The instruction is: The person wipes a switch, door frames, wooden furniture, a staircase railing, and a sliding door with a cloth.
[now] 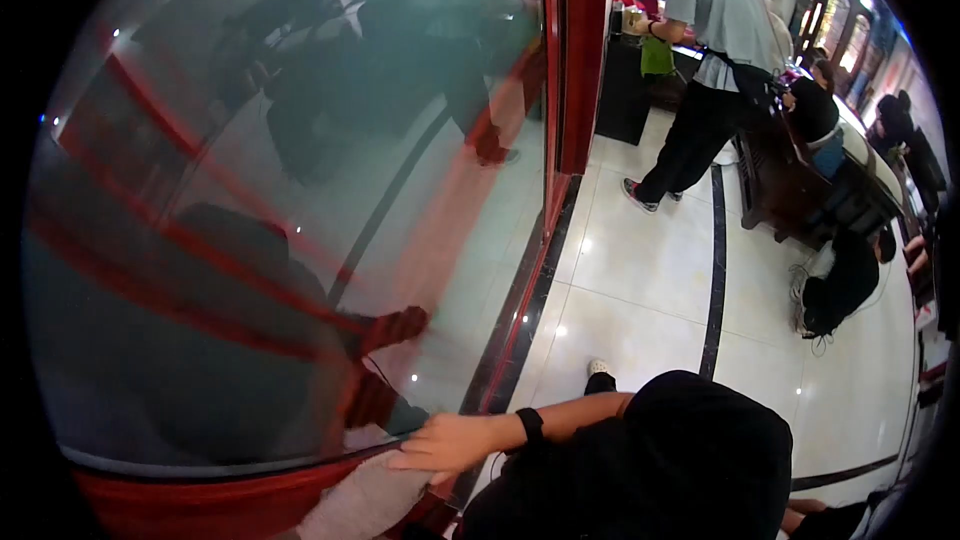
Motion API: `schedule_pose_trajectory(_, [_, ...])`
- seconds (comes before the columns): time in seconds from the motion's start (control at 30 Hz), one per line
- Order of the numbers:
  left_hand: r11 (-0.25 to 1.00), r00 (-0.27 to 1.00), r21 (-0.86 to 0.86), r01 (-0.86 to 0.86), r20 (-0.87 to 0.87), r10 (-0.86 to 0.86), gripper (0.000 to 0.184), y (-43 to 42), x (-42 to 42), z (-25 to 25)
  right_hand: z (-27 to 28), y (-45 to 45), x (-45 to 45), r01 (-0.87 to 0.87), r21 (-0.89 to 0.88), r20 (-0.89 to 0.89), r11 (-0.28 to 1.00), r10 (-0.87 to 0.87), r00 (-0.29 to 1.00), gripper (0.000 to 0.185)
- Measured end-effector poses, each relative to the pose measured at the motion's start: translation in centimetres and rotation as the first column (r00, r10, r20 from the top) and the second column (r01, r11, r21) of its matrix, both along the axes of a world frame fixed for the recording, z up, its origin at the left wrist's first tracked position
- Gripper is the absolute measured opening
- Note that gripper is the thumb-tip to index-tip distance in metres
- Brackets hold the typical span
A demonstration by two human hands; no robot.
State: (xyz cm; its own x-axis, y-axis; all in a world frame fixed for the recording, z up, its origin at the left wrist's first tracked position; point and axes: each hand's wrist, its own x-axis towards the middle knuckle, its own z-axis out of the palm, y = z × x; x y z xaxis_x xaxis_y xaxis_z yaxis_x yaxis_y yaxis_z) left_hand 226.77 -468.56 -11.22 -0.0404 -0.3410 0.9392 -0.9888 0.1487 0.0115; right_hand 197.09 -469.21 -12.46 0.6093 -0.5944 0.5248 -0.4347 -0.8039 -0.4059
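My right hand (450, 444), with a black band (531, 426) on its wrist, reaches across to the left. Its fingers lie over a light grey cloth (362, 502) and press it at the lower red frame (190, 502) of a large glass panel (250, 340). The cloth hangs beyond the fingertips toward the bottom edge. My black sleeve (700, 440) fills the bottom middle. A pale shoe (597, 367) shows past my forearm. My left hand is not visible.
A person in a grey shirt (720, 0) stands at a dark desk (625, 100). Another person in black (845, 285) is low on the right, near dark wooden furniture (785, 190). Glossy floor tiles (640, 260) carry black strips. A red upright post (580, 60) edges the glass.
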Motion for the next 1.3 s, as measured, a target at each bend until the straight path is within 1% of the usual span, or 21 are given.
schedule_pose_trajectory(0.07, [0.996,0.996,-0.021,-0.088,-0.01,0.088,0.057,1.8,-4.1,-0.2,0.0,1.1,-4.5,-0.015,-0.04,0.03,0.999,0.016,0.999,0.073])
schedule_pose_trajectory(0.1, [0.995,0.995,-0.028,-0.096,-0.008,0.096,0.057,1.8,-7.3,0.2,0.7,1.4,-7.6,0.072,-0.043,-0.03,0.997,-0.073,0.997,0.074])
schedule_pose_trajectory(0.2, [0.98,0.959,-0.001,0.199,-0.205,-0.195,0.051,-2.5,-21.7,1.4,3.5,2.3,-19.1,0.296,0.007,-0.148,0.955,-0.291,0.945,0.077])
schedule_pose_trajectory(0.27, [0.966,0.993,0.26,0.017,-0.115,0.013,0.053,-4.5,-30.8,2.4,5.0,2.7,-26.2,0.403,-0.057,-0.093,0.913,-0.407,0.909,0.078])
schedule_pose_trajectory(0.33, [0.981,0.998,0.19,0.028,0.046,-0.037,0.047,-9.4,-36.8,0.0,5.5,2.9,-31.5,0.473,-0.079,-0.098,0.877,-0.479,0.872,0.077])
schedule_pose_trajectory(0.4, [0.972,0.981,0.144,0.186,0.033,-0.192,0.042,-13.6,-44.4,-0.2,5.8,1.6,-36.1,0.54,-0.11,-0.092,0.835,-0.549,0.831,0.077])
schedule_pose_trajectory(0.43, [0.971,0.98,0.147,0.188,0.037,-0.196,0.042,-15.0,-47.8,0.5,6.0,1.2,-38.1,0.593,-0.085,-0.023,0.801,-0.596,0.803,0.075])
schedule_pose_trajectory(0.5, [0.938,0.936,0.038,0.343,0.068,-0.345,0.042,-17.3,-54.4,1.6,6.0,0.6,-42.3,0.648,-0.056,0.041,0.76,-0.646,0.762,0.074])
schedule_pose_trajectory(0.57, [0.926,0.919,0.027,0.378,0.114,-0.378,0.046,-19.4,-59.8,1.9,5.6,-0.8,-46.8,0.71,0.066,0.175,0.701,-0.709,0.684,0.073])
schedule_pose_trajectory(0.6, [0.916,0.903,0.018,0.402,0.159,-0.399,0.051,-20.6,-62.1,2.0,5.2,-1.9,-48.9,0.715,0.066,0.173,0.696,-0.714,0.679,0.073])
schedule_pose_trajectory(0.73, [0.831,0.833,-0.14,0.539,0.232,-0.502,0.042,-23.9,-70.6,2.1,3.9,-5.7,-55.8,0.737,0.274,0.264,0.618,-0.785,0.56,0.067])
schedule_pose_trajectory(0.8, [0.834,0.832,-0.182,0.521,0.329,-0.447,0.029,-25.5,-75.2,2.2,3.8,-8.7,-59.7,0.738,0.332,0.278,0.588,-0.808,0.519,0.063])
schedule_pose_trajectory(0.87, [0.86,0.834,-0.19,0.474,0.409,-0.37,0.026,-26.3,-79.2,3.2,3.7,-11.4,-62.4,0.78,0.288,0.509,0.555,-0.779,0.366,0.06])
schedule_pose_trajectory(0.93, [0.847,0.83,-0.18,0.499,0.382,-0.408,0.023,-27.0,-82.3,2.9,4.6,-14.0,-66.0,0.755,0.338,0.52,0.562,-0.78,0.347,0.059])
schedule_pose_trajectory(1.0, [0.833,0.814,-0.161,0.53,0.374,-0.445,0.022,-27.9,-84.1,1.9,4.9,-16.4,-69.1,0.765,0.217,0.61,0.607,-0.696,0.379,0.053])
schedule_pose_trajectory(1.03, [0.763,0.755,-0.147,0.629,0.348,-0.555,0.023,-27.8,-83.8,0.8,4.9,-18.0,-70.3,0.758,0.129,0.648,0.639,-0.633,0.423,0.055])
schedule_pose_trajectory(1.07, [0.682,0.686,-0.145,0.717,0.319,-0.654,0.025,-27.9,-83.8,0.0,4.5,-19.1,-70.9,0.746,0.14,0.651,0.651,-0.628,0.426,0.055])
schedule_pose_trajectory(1.13, [0.624,0.675,-0.26,0.737,0.254,-0.692,0.028,-27.3,-84.9,0.7,4.1,-21.9,-72.4,0.565,0.094,0.726,0.82,-0.445,0.525,0.06])
schedule_pose_trajectory(1.2, [0.408,0.542,-0.526,0.746,0.123,-0.831,0.03,-28.1,-89.1,1.6,3.3,-24.0,-73.7,0.454,0.061,0.769,0.889,-0.332,0.547,0.055])
schedule_pose_trajectory(1.27, [0.377,0.632,-0.724,0.577,0.105,-0.768,0.02,-28.0,-92.3,1.5,0.9,-26.1,-75.6,0.097,0.06,0.803,0.993,-0.106,0.587,0.043])
schedule_pose_trajectory(1.3, [0.21,0.534,-0.734,0.646,0.237,-0.812,0.015,-27.8,-94.1,0.9,0.1,-27.2,-76.0,-0.118,0.058,0.876,0.991,0.006,0.482,0.035])
